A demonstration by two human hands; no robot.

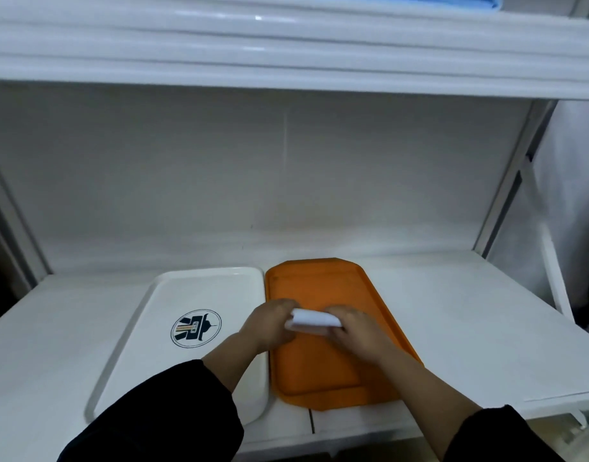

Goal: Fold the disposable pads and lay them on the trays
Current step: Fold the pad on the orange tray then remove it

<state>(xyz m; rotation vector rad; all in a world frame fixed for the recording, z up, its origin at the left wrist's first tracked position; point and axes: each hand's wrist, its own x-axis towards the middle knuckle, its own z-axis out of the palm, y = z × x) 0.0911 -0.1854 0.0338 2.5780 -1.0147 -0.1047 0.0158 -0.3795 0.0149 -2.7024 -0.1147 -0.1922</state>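
Gripping a small folded white disposable pad (311,321) between them, the left hand (269,325) and right hand (359,331) close their fingers on its ends over the rectangular orange plastic tray (319,371), which lies just beside the white logo-printed plastic tray (199,295) on the white shelf (469,311).

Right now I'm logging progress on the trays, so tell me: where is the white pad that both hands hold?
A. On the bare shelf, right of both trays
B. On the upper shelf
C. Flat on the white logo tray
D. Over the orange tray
D: the left hand and right hand grip the folded white pad over the orange tray; the white logo tray beside it holds no pad.
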